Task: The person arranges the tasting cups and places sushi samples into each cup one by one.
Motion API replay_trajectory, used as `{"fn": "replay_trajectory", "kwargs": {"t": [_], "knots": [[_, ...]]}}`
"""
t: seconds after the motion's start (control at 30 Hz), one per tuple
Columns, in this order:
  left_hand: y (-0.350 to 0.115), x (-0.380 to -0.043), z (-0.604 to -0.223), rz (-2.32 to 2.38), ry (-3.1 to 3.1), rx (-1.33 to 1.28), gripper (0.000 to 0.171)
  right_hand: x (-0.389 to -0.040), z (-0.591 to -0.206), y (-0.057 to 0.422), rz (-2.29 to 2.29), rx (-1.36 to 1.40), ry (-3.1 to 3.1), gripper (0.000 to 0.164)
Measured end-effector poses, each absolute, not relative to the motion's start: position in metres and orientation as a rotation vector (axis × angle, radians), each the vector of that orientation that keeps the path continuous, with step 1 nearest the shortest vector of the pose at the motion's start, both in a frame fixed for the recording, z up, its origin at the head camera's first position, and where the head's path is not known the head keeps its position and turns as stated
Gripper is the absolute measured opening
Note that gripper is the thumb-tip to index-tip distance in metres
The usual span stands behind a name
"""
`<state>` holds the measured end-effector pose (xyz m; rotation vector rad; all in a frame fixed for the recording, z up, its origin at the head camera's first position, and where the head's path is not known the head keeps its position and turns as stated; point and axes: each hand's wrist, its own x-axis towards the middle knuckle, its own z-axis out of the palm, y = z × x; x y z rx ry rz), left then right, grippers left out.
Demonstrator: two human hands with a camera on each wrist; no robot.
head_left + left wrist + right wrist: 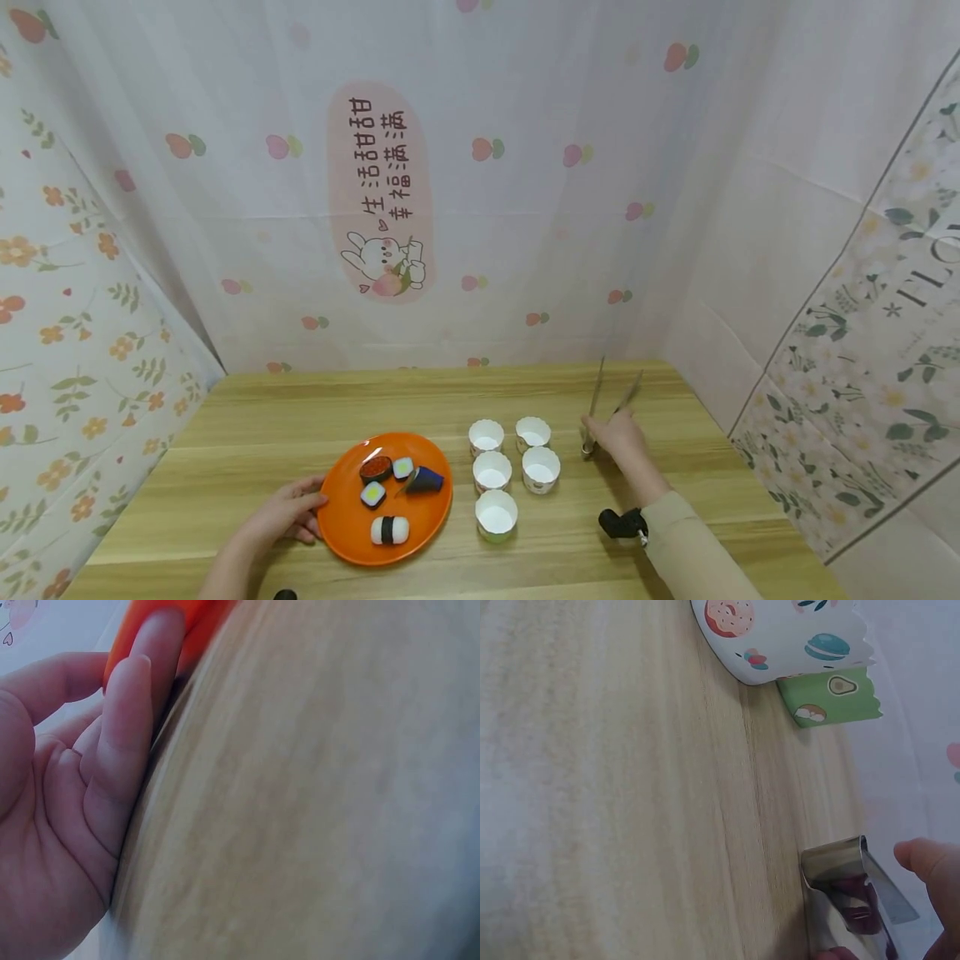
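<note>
My left hand (288, 510) is at the left rim of an orange plate (348, 533), pinching the rim between thumb and fingers; the left wrist view shows fingers (127, 712) on both sides of it. Sushi-shaped pieces lie on the plate: a red-topped roll (377, 468), two small white-and-green rolls (372, 495), a dark cone (424, 480) and a white piece with a black band (389, 530). At the right, my right hand (621, 435) grips metal tongs (597, 392), their arms spread and pointing away. The tongs' bent end (836, 862) sits low by the tabletop.
Several paper cups (492, 472) stand between plate and tongs, the nearest one (496, 515) green at its base. A wooden table (300, 408) lies under everything. Printed curtains (525, 250) hang behind it and at both sides.
</note>
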<state>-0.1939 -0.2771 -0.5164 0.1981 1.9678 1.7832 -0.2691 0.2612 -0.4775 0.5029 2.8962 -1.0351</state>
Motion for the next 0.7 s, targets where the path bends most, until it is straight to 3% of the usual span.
{"fn": "replay_trajectory", "kwargs": {"t": [0.7], "knots": [[-0.277, -0.193, -0.514, 1.777, 1.974, 0.164, 0.064, -0.285, -0.485, 0.26, -1.053, 0.625, 2.867, 0.095]]}}
